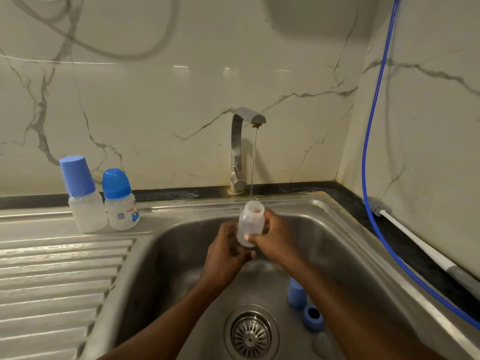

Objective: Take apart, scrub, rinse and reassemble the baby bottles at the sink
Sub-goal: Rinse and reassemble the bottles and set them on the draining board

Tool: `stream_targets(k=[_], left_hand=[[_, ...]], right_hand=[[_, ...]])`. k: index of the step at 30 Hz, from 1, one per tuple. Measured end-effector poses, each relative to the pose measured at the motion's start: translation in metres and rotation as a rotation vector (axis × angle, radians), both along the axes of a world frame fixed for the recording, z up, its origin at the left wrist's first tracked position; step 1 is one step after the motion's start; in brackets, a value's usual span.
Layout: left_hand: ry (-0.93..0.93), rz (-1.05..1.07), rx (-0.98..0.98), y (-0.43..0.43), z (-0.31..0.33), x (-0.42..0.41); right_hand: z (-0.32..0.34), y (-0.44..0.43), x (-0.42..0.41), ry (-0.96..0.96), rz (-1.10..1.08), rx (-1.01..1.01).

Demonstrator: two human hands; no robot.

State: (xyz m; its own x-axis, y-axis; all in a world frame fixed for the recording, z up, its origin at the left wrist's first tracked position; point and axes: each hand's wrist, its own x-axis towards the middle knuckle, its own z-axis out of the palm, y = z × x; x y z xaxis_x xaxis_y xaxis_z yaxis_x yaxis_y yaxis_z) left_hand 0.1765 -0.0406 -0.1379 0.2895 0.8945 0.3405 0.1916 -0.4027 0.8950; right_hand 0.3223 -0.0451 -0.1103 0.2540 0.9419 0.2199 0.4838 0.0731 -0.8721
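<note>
Your right hand [272, 237] grips the open bottle [250, 223] over the sink [181, 255], under the thin water [253, 165] from the tap [237, 152]. Your left hand [228, 246] curls beside its bottom; I cannot tell if it holds. Wet plastic is slippy, so the bottle may drop.

A glossy wall [181, 87] of pale stone veined in grey closes the far side of a kitchen corner and turns along the right. A blue hose [374, 100] hangs down the right-hand wall from the top of the frame, then curves along a dark counter strip [168, 195] toward the near right. That strip also runs along the foot of the far wall, stained and wet in places. At near left lies a ribbed steel draining board [52, 281]. A grey looping line [124, 57] crosses the wall at far left, hose or reflection unclear.
</note>
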Motion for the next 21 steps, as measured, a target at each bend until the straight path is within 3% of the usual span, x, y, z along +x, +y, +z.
stream_targets(k=[11, 15, 18, 21], left_hand=[[0.023, -0.041, -0.127, 0.001, 0.0, -0.002], [0.02, 0.155, -0.061, -0.001, 0.004, -0.005], [0.013, 0.333, -0.047, 0.003, 0.007, -0.008], [0.034, 0.369, -0.004, 0.0, 0.01, -0.008]], right_hand=[[0.002, -0.003, 0.0, 0.015, 0.066, -0.024], [-0.002, -0.006, 0.006, -0.065, 0.013, -0.13], [-0.001, -0.011, 0.013, -0.232, -0.011, -0.143], [0.003, -0.018, 0.015, -0.5, 0.048, -0.144]])
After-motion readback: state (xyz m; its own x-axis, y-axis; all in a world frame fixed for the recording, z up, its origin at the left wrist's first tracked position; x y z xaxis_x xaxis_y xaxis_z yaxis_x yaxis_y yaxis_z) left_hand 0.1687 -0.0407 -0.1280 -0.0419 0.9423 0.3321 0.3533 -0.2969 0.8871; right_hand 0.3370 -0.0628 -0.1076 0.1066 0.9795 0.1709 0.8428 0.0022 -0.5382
